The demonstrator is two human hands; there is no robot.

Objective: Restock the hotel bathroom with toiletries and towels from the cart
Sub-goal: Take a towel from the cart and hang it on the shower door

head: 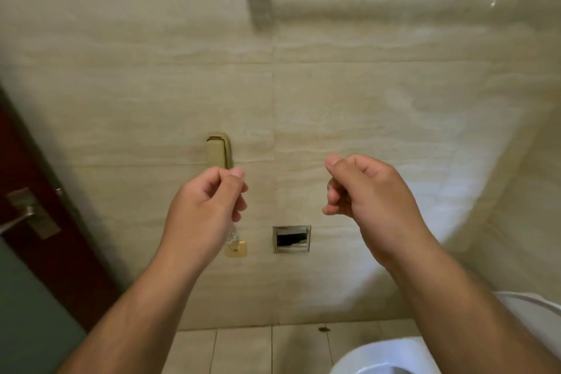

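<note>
Fingers (239, 191) of left hand (206, 206) and right hand (370, 191) curl round nothing; paper holder (291, 239) below them looks empty, so fetch a roll first.

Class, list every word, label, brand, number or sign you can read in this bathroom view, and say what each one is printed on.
No text can be read in this view.
Wall phone handset: no legible marking.
Gold wall plate: tiny dark marks, too small to read.
Chrome recessed paper holder: no lettering visible.
Door handle plate: blurred, no lettering visible.
</note>
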